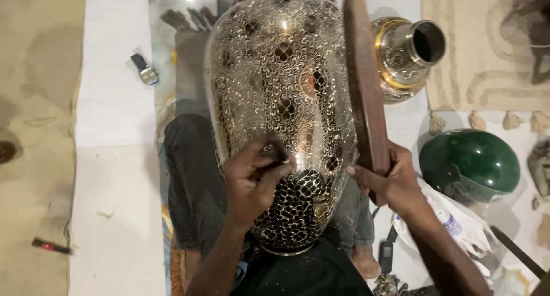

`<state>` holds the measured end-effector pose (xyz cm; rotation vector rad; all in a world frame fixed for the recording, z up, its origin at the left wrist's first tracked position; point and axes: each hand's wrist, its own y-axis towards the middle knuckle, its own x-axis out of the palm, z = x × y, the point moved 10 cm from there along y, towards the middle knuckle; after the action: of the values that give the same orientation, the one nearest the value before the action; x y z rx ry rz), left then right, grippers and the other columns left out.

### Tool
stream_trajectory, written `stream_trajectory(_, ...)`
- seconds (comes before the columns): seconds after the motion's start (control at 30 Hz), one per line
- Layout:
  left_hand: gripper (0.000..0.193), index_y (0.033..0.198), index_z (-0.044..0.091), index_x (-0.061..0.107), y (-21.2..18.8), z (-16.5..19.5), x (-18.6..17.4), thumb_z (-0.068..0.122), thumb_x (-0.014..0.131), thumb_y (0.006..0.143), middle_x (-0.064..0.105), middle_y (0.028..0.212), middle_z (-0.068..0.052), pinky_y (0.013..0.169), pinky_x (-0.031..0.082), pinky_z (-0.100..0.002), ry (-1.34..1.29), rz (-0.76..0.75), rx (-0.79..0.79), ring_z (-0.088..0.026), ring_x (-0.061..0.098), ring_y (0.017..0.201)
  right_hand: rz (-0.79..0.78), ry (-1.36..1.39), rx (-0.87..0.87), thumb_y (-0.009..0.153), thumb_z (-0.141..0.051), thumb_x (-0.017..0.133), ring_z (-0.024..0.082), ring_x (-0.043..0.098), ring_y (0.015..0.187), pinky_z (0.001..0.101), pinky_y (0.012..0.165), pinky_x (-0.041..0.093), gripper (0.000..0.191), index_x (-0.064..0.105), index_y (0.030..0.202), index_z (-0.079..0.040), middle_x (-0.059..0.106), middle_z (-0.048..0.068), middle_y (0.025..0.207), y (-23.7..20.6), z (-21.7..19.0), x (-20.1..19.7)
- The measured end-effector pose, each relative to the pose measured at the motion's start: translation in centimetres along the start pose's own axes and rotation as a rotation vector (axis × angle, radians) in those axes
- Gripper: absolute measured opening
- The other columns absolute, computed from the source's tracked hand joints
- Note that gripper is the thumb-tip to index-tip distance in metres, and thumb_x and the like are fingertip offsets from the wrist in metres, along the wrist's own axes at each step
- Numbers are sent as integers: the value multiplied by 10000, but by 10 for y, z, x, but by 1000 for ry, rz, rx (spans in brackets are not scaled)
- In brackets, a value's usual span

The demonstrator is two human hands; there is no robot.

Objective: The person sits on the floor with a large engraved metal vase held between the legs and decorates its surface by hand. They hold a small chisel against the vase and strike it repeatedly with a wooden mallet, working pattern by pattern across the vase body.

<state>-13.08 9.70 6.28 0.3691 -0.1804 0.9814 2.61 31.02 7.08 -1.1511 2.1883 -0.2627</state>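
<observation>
Filling most of the view, one large engraved metal vase (281,101) lies along the person's lap, its silvery body covered in fine scrollwork and dark scale-like cells near the base. Behind it, partly hidden by the wooden stick, a second, smaller brass vase (404,55) lies with its open mouth toward the upper right, so two vases are counted. One green helmet (471,161) sits on the floor to the right, just beside some white plastic wrapping (458,224). The long wooden stick (365,84) stands upright along the big vase's right side; the right hand (389,178) is closed around its lower end. The left hand (252,178) is curled tight, pinching a thin dark engraving tool (274,158) against the vase's lower surface. A small dark phone (387,256) lies by the person's knee. One wristwatch (144,70) rests on the white cloth at the upper left, well apart from the hands.
</observation>
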Motion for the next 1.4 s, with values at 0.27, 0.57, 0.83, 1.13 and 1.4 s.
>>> stream_trajectory(0.27, 367, 1276, 125, 668, -5, 1, 12, -92, 609, 985, 743, 1205, -186, 764, 697, -261, 283, -149, 217, -237, 813, 934, -17, -248, -407, 693, -74, 869, 83, 574, 628, 257, 549, 490, 377, 679, 1012, -10, 653, 55, 679, -16, -27, -8)
stream_trajectory(0.57, 445, 1359, 140, 624, 0, -12, 7, -74, 625, 969, 793, 1049, -110, 742, 685, -240, 264, -136, 100, -167, 815, 882, -59, -597, -401, 646, -102, 858, 138, 729, 591, 315, 561, 579, 544, 700, 1160, -27, 767, 129, 782, -9, -88, -19)
stream_trajectory(0.83, 311, 1280, 87, 640, 0, -15, 9, -56, 585, 1009, 754, 1187, -176, 753, 715, -272, 294, -147, 151, -215, 813, 900, -181, -553, -384, 710, -74, 799, 131, 724, 523, 304, 496, 559, 394, 658, 1073, -11, 740, 119, 720, 0, -113, -9)
stream_trajectory(1.13, 184, 1139, 19, 686, 1, -24, 10, -35, 592, 992, 760, 1171, -175, 688, 695, -259, 294, -171, 126, -210, 815, 888, -356, -868, -313, 736, -86, 709, 195, 672, 507, 331, 495, 541, 282, 560, 973, -52, 673, 79, 622, -3, -115, 2)
stream_trajectory(1.4, 238, 1156, 14, 708, 5, -21, 13, -62, 578, 972, 752, 1187, -174, 710, 696, -257, 282, -205, 135, -200, 819, 876, -319, -972, -336, 715, -124, 719, 249, 701, 494, 369, 518, 530, 415, 543, 1087, -71, 689, 119, 636, -1, -114, 0)
